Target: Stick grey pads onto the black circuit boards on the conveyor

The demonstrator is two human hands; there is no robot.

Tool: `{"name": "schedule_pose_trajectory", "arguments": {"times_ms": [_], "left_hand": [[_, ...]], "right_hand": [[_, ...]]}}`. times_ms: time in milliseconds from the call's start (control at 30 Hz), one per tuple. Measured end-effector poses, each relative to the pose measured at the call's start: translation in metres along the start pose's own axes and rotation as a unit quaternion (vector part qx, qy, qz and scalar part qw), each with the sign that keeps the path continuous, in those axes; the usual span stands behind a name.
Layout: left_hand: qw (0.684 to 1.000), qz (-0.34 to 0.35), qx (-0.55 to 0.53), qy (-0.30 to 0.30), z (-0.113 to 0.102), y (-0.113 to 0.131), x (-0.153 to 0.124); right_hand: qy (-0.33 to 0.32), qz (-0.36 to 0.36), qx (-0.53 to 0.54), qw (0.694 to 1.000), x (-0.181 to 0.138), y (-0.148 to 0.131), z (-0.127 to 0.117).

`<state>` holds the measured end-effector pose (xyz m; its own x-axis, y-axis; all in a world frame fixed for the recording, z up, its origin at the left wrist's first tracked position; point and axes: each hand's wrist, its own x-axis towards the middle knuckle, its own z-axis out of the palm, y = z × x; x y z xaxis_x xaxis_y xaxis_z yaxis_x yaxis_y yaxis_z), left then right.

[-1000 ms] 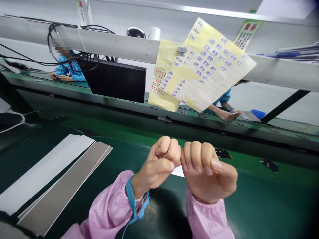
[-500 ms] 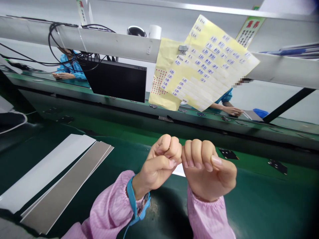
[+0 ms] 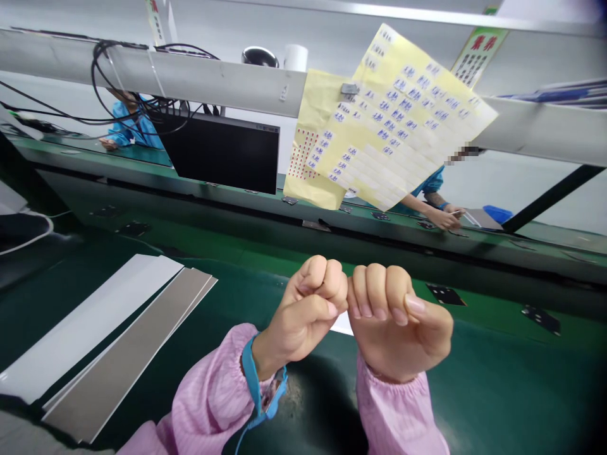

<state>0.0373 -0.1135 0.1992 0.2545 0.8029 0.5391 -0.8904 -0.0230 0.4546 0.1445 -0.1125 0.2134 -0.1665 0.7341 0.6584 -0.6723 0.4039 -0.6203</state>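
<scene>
Nearest to us, two pink sleeves (image 3: 208, 392) rise from the bottom edge; the left wrist carries a blue wrist strap (image 3: 256, 385). Left hand (image 3: 303, 313) and right hand (image 3: 398, 328) are both curled into fists, knuckles touching, raised above the green tabletop (image 3: 497, 392). Each grip is closed tight, thumb against forefinger where the fists meet. Whatever is pinched there is hidden by the fingers, so we cannot tell what they hold, if anything. We judge it would be something small, thin and light (a label or film, perhaps), best taken at its edge with the fingertips.

Just behind the fists a small white piece (image 3: 342, 324) lies flat on the tabletop, mostly covered by the hands. To the left lie two long flat strips side by side, one white strip (image 3: 90, 322) and one grey strip (image 3: 128, 354); they look stiff and thin.

Further out, small black parts (image 3: 446, 294) sit on the green belt (image 3: 265, 253), well apart. No containers show near the hands.

Beyond, a dark monitor (image 3: 222, 151) stands under a white rail (image 3: 213, 79), with black cables (image 3: 137, 95) looped over it. Yellow label sheets (image 3: 393, 120), partly used, hang clipped from the rail. At the far side, other people in blue sleeves work: one at left (image 3: 130, 129), one hand at right (image 3: 443, 218).
</scene>
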Motion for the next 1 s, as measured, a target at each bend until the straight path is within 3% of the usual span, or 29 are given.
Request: {"name": "schedule_pose_trajectory", "arguments": {"times_ms": [467,1000], "left_hand": [[0.998,-0.01,0.046,0.033,0.0025,0.0013,0.0004],[1.0,-0.006,0.019,0.005,0.0017,0.001,0.0006]], "right_hand": [[0.023,0.007,-0.023,0.999,0.0021,-0.0004,0.0014],[0.027,0.006,-0.024,0.999,0.0027,-0.0004,0.0022]]}}
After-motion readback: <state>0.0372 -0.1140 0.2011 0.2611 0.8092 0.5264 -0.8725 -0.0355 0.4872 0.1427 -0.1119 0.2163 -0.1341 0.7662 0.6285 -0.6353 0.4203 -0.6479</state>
